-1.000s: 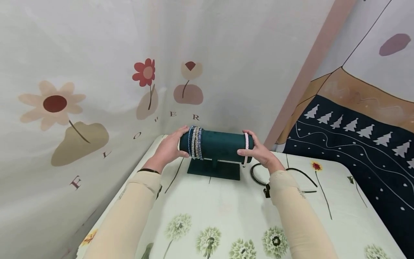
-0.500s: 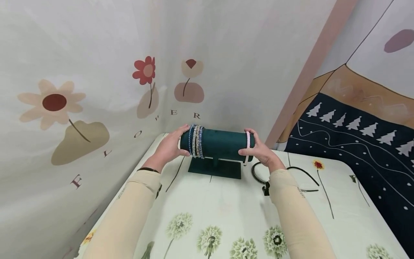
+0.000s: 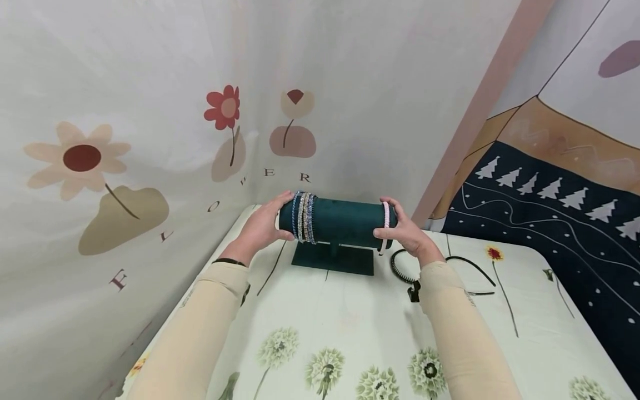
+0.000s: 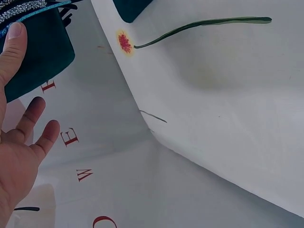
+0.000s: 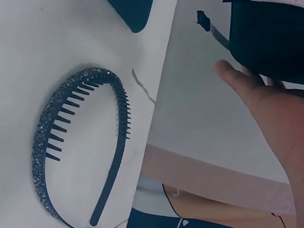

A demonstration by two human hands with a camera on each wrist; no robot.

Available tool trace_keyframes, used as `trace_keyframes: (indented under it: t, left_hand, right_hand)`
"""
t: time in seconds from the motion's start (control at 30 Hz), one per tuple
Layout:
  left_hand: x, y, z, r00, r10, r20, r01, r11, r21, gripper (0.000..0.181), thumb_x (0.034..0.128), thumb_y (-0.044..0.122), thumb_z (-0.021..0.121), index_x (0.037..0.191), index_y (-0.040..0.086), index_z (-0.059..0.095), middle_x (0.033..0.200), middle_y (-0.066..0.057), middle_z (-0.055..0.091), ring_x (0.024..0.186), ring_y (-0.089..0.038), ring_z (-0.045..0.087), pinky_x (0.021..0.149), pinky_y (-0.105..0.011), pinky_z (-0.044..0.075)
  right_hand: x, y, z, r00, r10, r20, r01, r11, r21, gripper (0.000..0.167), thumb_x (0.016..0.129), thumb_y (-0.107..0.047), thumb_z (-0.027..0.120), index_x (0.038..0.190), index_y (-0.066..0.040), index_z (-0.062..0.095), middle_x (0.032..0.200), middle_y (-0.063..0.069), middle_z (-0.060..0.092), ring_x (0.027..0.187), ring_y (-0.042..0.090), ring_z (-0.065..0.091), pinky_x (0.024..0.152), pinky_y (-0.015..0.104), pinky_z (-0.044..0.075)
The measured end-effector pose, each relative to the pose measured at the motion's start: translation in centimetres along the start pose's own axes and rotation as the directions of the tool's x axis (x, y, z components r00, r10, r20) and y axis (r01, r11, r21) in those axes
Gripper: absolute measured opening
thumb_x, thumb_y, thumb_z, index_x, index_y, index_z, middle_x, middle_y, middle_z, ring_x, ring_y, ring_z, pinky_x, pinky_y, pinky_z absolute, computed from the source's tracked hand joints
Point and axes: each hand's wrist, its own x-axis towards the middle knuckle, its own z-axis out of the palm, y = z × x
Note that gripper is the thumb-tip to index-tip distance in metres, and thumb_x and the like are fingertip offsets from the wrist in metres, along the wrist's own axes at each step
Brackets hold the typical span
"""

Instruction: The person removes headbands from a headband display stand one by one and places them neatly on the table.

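Note:
A dark green velvet display stand (image 3: 345, 222) carries a horizontal roll on a flat base. Several glittery blue and silver headbands (image 3: 304, 218) sit together near its left end. My left hand (image 3: 260, 225) grips that end, thumb in front beside the blue headband; its lower fingers spread apart in the left wrist view. At the other end hangs a pink braided headband (image 3: 385, 216). My right hand (image 3: 407, 233) holds it against the roll, fingers over the top and thumb across the front. The right wrist view shows the pink headband's dark tip (image 5: 203, 21).
A black toothed headband (image 5: 42, 128) with a glittery top lies on the table beneath my right wrist. The flower-print tablecloth (image 3: 350, 316) spreads in front of the stand. A pale printed curtain (image 3: 350, 111) hangs close behind it.
My right hand and the pink headband have shifted slightly right, toward the roll's end. My left hand keeps its hold. The whole view has drifted a little.

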Motion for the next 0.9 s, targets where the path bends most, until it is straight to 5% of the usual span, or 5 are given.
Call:
trace_keyframes:
  t: [0.23, 0.43, 0.67, 0.9]
  left_hand:
    - [0.2, 0.1, 0.6, 1.000, 0.012, -0.002, -0.012, 1.000, -0.013, 0.111, 0.0838, 0.022, 0.094, 0.172, 0.027, 0.025, 0.181, 0.001, 0.020, 0.164, -0.038, 0.028, 0.132, -0.061, 0.031]
    - [0.3, -0.3, 0.3, 1.000, 0.010, -0.010, -0.011, 1.000, -0.013, 0.113, 0.0835, 0.022, 0.094, 0.172, 0.027, 0.024, 0.181, 0.000, 0.020, 0.164, -0.039, 0.028, 0.131, -0.062, 0.032]
    - [0.1, -0.7, 0.2, 1.000, 0.021, -0.008, -0.022, 0.999, -0.028, 0.112, 0.0839, 0.021, 0.094, 0.172, 0.026, 0.025, 0.181, 0.000, 0.019, 0.165, -0.039, 0.026, 0.132, -0.062, 0.030]
    - [0.1, -0.6, 0.1, 1.000, 0.025, 0.000, -0.025, 0.999, -0.022, 0.112, 0.0843, 0.022, 0.093, 0.172, 0.027, 0.024, 0.181, 0.000, 0.019, 0.164, -0.041, 0.027, 0.130, -0.064, 0.032]
  right_hand:
    - [-1.0, 0.7, -0.9, 0.997, -0.049, -0.063, 0.051, 0.998, 0.026, 0.096, 0.094, -0.013, 0.076, 0.167, -0.029, 0.015, 0.173, 0.021, 0.012, 0.156, 0.042, 0.020, 0.129, 0.067, 0.024]
    - [-2.2, 1.5, -1.8, 0.992, -0.018, -0.124, 0.026, 0.997, 0.066, 0.096, 0.100, -0.015, 0.072, 0.170, -0.028, 0.008, 0.179, 0.021, 0.005, 0.165, 0.042, 0.013, 0.134, 0.067, 0.018]
    - [-4.8, 2.3, -3.8, 0.972, 0.038, -0.231, -0.048, 0.998, -0.038, 0.092, 0.106, -0.027, 0.065, 0.166, -0.016, -0.003, 0.179, 0.024, 0.009, 0.165, 0.044, 0.018, 0.134, 0.063, 0.023]
    - [-10.1, 2.7, -8.3, 0.958, 0.033, -0.284, -0.095, 0.974, -0.206, 0.087, 0.111, -0.033, 0.056, 0.167, -0.013, -0.007, 0.176, 0.032, 0.009, 0.159, 0.051, 0.026, 0.129, 0.070, 0.027]
